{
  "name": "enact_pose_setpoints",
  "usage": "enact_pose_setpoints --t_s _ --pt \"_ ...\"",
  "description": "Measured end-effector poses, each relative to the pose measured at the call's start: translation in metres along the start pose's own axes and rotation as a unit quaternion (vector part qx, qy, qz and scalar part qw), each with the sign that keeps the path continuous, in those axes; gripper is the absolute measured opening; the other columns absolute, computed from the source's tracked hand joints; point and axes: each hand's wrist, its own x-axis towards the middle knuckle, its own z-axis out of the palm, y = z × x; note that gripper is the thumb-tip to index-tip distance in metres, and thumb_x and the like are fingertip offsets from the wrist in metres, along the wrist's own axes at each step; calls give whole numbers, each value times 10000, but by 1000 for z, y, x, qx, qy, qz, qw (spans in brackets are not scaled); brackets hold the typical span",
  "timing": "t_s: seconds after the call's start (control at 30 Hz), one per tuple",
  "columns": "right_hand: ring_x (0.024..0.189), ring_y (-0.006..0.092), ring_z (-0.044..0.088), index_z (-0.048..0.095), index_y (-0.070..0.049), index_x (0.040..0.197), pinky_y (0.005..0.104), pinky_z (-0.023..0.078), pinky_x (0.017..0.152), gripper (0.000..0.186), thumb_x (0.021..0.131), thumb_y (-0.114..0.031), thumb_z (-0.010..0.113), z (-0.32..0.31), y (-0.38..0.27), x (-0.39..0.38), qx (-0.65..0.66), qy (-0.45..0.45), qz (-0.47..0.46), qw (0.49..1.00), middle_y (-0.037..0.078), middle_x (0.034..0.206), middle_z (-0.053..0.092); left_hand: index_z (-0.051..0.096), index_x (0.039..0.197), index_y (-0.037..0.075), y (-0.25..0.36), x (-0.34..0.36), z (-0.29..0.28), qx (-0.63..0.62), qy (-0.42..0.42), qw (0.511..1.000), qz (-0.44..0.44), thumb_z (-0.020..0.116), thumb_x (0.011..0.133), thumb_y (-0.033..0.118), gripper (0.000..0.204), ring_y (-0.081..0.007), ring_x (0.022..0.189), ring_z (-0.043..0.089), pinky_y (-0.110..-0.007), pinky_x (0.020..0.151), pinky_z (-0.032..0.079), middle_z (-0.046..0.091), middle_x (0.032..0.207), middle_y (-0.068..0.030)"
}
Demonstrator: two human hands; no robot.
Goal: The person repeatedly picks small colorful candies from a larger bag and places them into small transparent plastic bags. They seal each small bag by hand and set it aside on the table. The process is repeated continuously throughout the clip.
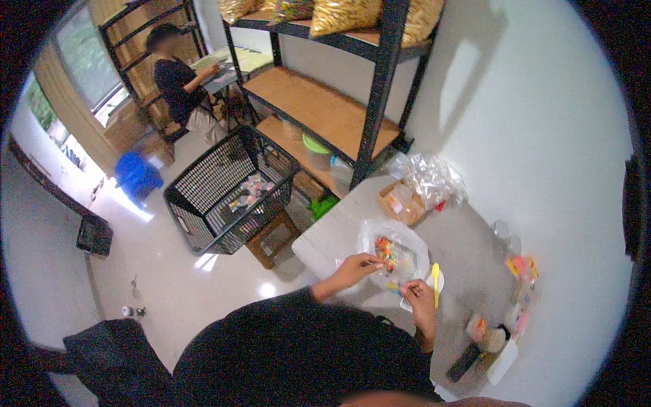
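My left hand [355, 268] reaches over the near left side of a white container [422, 245] that looks lined with clear plastic. Its fingertips are pinched together beside the small multicoloured pieces [386, 249] inside; what they grip is too small to tell. Close to the container's near rim, my right hand [420, 298] has its fingers closed too. A little blue and yellow item [393, 288] shows by those fingertips, but I cannot tell whether it is held. Just right of that hand, a yellow spoon [435, 277] lies over a round white item.
On the grey table [468, 237] a cardboard box [400, 203] stands beside crumpled clear plastic [434, 178]. Packets [522, 268] and a brush [498, 337] lie along the wall. Left are a black crate [217, 183] on a stool, a shelf rack [319, 102] and another person [178, 85].
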Motion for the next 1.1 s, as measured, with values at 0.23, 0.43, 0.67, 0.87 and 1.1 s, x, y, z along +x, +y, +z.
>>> enact_pose_setpoints --t_s 0.23,0.43,0.67,0.87,1.1 --pt "712 109 595 609 0 847 266 491 682 88 814 -45 677 24 76 8 -242 1 17 970 43 758 644 663 1080 53 -20 -21 -19 20 -13 1000 -18 674 857 269 311 -185 926 632 -317 834 490 677 1034 -75" --pt "805 146 611 623 -19 893 300 487 749 142 847 -148 663 57 -4 0 -147 -116 8 982 79 825 651 659 1080 43 -10 -45 -26 62 -85 990 98 714 807 264 355 -224 998 611 -327 895 462 662 1060 -117" --pt "839 155 605 628 -33 959 311 491 765 192 845 -178 681 91 -39 -6 -68 -92 -54 992 73 905 648 695 979 25 -3 -46 -57 9 -142 989 -30 667 845 158 191 -144 863 623 -283 818 481 693 924 -58" --pt "859 98 571 555 -16 1083 271 474 784 260 858 -100 654 132 -33 4 -29 -100 -31 994 38 931 611 679 901 3 -3 -49 -91 -23 -127 989 -66 665 864 143 145 -76 792 565 -238 741 465 663 847 -19" --pt "855 129 580 540 -1 1046 281 483 776 231 857 -83 646 203 -55 11 -99 -79 -50 991 64 916 598 686 885 5 -9 -80 -157 1 -85 995 -54 659 867 177 175 -100 755 589 -261 719 481 670 809 -38"
